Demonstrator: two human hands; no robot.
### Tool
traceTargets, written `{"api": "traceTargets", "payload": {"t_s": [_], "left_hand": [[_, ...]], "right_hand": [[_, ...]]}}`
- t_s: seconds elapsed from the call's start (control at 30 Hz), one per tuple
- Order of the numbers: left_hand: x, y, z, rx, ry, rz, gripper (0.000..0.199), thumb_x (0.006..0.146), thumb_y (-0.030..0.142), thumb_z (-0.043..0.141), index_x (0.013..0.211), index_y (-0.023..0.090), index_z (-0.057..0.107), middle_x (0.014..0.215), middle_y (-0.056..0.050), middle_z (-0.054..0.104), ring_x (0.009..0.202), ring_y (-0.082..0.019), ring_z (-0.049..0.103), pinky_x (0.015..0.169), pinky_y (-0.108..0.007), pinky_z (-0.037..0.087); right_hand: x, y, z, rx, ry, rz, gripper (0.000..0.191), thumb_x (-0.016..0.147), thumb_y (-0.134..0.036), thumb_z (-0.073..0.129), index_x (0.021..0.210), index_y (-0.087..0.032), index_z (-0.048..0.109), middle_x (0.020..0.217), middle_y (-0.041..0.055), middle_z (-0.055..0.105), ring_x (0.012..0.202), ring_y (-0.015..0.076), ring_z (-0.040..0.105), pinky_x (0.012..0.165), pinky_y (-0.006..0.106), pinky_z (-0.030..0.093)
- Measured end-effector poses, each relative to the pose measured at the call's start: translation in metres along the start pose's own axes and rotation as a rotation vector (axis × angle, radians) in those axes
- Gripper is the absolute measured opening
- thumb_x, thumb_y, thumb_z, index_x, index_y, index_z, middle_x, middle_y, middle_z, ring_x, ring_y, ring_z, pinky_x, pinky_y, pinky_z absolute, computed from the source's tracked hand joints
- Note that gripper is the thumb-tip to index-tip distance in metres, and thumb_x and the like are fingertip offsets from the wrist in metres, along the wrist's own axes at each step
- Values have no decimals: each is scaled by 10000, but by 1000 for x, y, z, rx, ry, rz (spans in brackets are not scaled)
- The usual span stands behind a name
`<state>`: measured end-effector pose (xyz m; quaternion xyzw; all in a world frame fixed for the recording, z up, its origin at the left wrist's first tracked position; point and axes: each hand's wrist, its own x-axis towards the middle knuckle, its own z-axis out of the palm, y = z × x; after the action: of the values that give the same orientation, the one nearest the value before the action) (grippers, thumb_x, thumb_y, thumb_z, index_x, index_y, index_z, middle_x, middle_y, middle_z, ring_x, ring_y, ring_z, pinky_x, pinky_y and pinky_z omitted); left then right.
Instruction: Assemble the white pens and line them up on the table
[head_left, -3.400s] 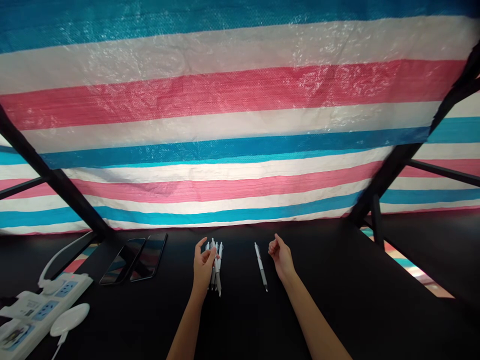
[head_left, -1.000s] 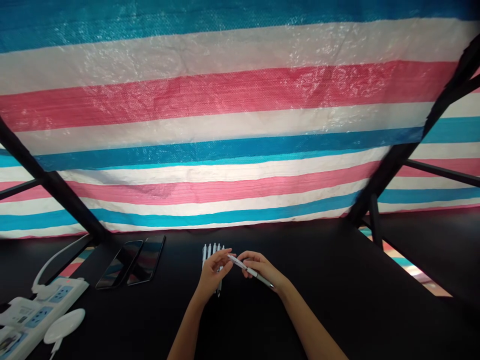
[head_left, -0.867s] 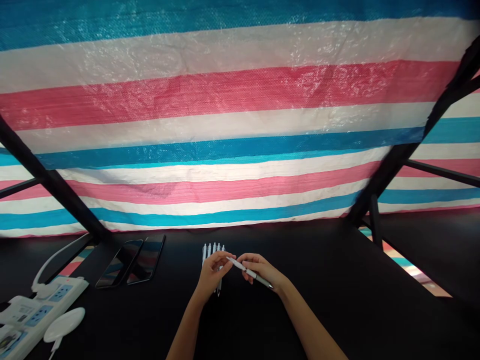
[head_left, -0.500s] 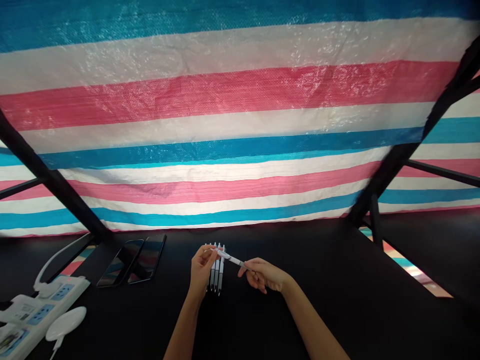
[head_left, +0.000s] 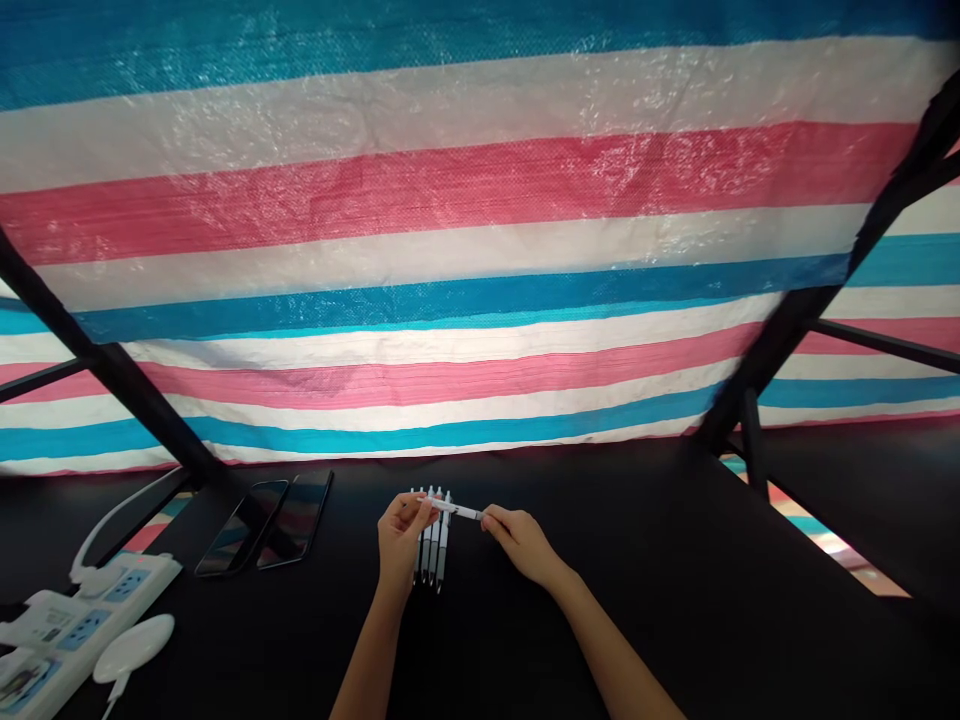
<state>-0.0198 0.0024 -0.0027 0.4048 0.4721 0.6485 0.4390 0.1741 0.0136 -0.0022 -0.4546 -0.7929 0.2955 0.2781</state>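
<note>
Between my two hands is a white pen [head_left: 461, 511], held nearly level above the table. My left hand [head_left: 403, 528] pinches its left end, and the fingers of my right hand [head_left: 519, 538] are closed on its grey right end. Under the held pen, several white and grey pens [head_left: 433, 553] lie side by side in a row, their tips toward me. My left hand and the held pen cover part of their upper ends.
Two dark phones [head_left: 241, 528] lie on the black table [head_left: 637, 560] at the left. Nearer stand a white power strip [head_left: 97, 620] with plugs and a round white charger [head_left: 135, 648]. Black frame bars [head_left: 750, 385] and a striped tarp [head_left: 480, 300] rise behind.
The held pen has turned closer to level, its right end rising. My right hand has rolled over, its fingers now curled in around the pen's end. The row of pens stays put.
</note>
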Motion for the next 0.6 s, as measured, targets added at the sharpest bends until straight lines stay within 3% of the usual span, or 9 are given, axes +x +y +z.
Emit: {"api": "traceTargets", "payload": {"t_s": [0.3, 0.6], "left_hand": [[-3, 6, 4, -25, 42, -34, 393, 602, 465, 723, 788, 138, 607, 789, -94, 726, 846, -267, 681, 782, -393, 547], [-1, 0, 4, -24, 111, 12, 381, 614, 466, 714, 779, 145, 595, 749, -71, 706, 851, -268, 676, 765, -394, 549]], "right_hand": [[-1, 2, 6, -303, 109, -91, 292, 956, -322, 307, 845, -216, 555, 690, -1, 611, 599, 138, 557, 519, 236, 250], [1, -1, 12, -343, 145, -120, 292, 958, -306, 307, 871, -207, 568, 746, 26, 642, 641, 143, 573, 535, 232, 273]]}}
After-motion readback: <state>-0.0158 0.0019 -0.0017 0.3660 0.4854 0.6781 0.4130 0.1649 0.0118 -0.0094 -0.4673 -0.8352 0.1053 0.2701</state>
